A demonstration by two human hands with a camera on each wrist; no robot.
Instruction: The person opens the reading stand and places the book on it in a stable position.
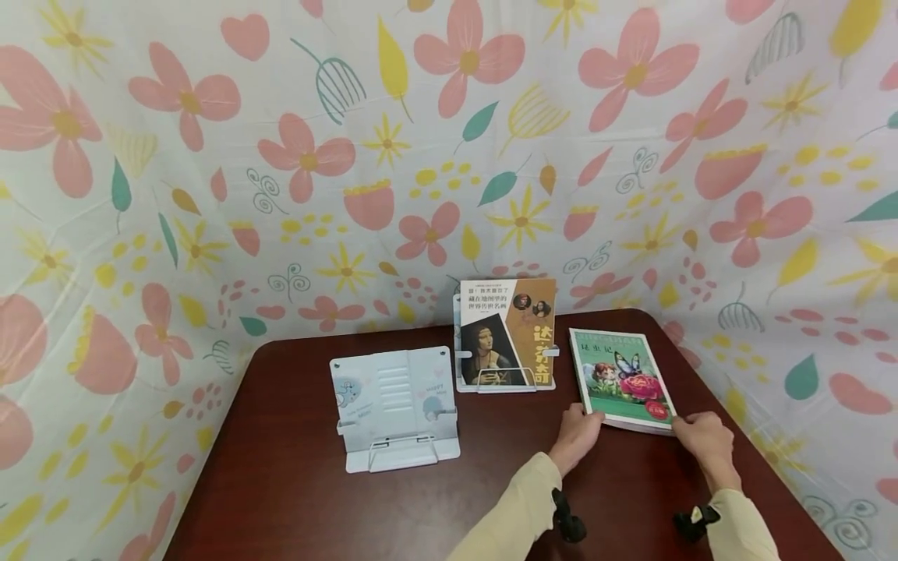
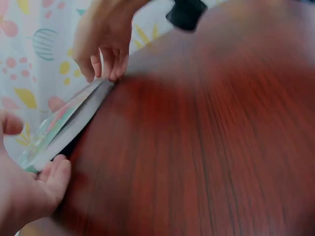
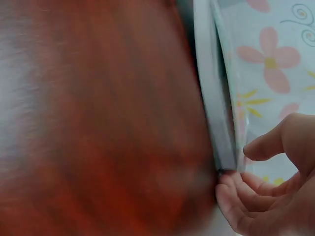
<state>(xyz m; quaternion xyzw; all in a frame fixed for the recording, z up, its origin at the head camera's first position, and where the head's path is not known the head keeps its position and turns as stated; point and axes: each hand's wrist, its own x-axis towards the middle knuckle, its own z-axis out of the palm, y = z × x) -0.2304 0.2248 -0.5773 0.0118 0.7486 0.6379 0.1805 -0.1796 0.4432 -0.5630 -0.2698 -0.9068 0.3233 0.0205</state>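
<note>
A green-covered book [image 1: 623, 378] with a butterfly and a red flower lies at the right side of the table. My left hand [image 1: 577, 438] holds its near left corner, and my right hand [image 1: 704, 442] pinches the near right corner. In the right wrist view, the right thumb is at the cover while the fingers [image 3: 236, 199] curl under the page edge. The left wrist view has the left fingers [image 2: 53, 179] beneath the book's edge and the thumb over the cover side. There the near edge of the book [image 2: 74, 125] looks slightly raised.
A white bookstand [image 1: 396, 409] without a book stands left of centre on the dark red table [image 1: 295, 499]. Behind it to the right, a second stand [image 1: 505, 387] bears an orange and white book [image 1: 536, 319]. A flower-patterned cloth [image 1: 421, 156] hangs around the table.
</note>
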